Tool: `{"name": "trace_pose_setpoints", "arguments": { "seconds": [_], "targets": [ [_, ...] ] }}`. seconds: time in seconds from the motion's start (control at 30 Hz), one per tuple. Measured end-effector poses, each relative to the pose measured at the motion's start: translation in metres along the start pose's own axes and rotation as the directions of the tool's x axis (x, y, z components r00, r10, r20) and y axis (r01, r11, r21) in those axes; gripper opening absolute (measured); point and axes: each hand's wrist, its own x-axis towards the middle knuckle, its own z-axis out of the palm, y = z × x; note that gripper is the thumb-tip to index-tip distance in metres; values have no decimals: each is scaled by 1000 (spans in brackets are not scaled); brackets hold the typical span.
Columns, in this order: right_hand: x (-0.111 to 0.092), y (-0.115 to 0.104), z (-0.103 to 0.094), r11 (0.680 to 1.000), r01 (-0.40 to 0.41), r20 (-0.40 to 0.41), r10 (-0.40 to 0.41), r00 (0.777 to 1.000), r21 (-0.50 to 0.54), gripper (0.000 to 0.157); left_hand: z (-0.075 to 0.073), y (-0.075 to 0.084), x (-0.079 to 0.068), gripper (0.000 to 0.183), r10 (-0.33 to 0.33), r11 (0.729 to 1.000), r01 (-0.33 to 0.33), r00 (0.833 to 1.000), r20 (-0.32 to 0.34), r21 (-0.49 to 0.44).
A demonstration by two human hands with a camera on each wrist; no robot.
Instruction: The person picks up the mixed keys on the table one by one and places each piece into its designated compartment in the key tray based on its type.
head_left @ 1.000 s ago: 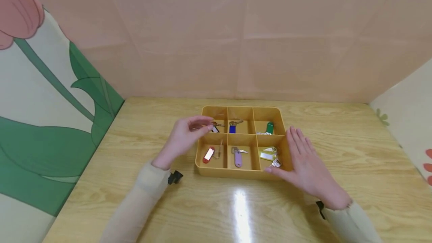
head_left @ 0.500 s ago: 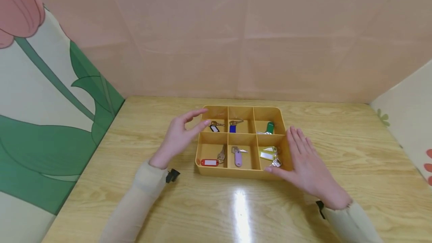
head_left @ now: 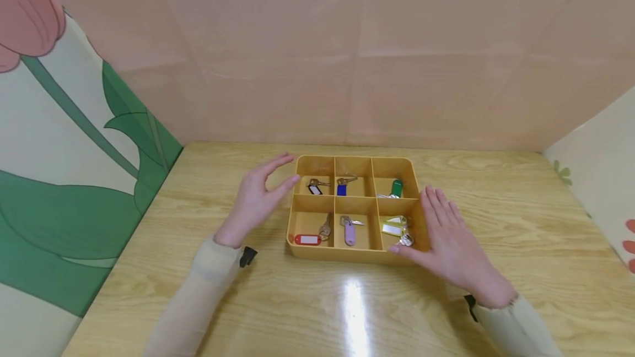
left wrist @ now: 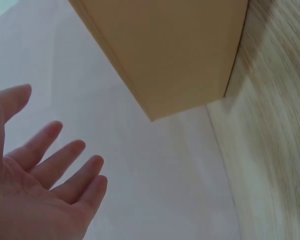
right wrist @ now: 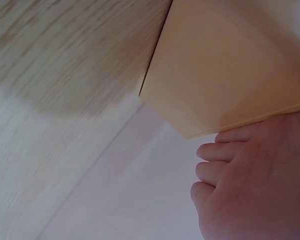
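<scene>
A yellow divided box sits on the table, its compartments in two rows. The back row holds keys with a black-edged tag, a blue tag and a green tag. In front lie keys with a red tag, a purple tag and yellow tags. My left hand hovers just left of the box, fingers and thumb spread, holding nothing; the left wrist view shows its palm beside the box wall. My right hand rests straight-fingered on the right rim, thumb by the front corner.
The wooden table extends on both sides of the box and in front of it. A pinkish cloth wall stands along the back edge. On the left is a panel printed with a tulip.
The left hand has drawn back leftward out of the box, its fingers spreading. The red-tagged key, upright a second ago, now lies flat in the front left compartment. The right hand has stayed put.
</scene>
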Motion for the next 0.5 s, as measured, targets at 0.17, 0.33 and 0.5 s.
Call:
{"name": "trace_pose_setpoints", "arguments": {
  "seconds": [0.17, 0.33, 0.5],
  "targets": [
    [2, 0, -3, 1000, -2, 2, 2, 1000, 4, 123, -4, -2, 0, 60, -3, 999, 3, 1000, 11, 42],
    [5, 1, -8, 1000, -10, 9, 10, 1000, -11, 125, -8, -5, 0, 73, 11, 989, -20, 998, 64, 146],
    [6, 5, -13, 1000, -8, 21, 9, 1000, -27, 122, -10, -9, -1, 80, 31, 966, -56, 994, 104, 253]
  ]
}}
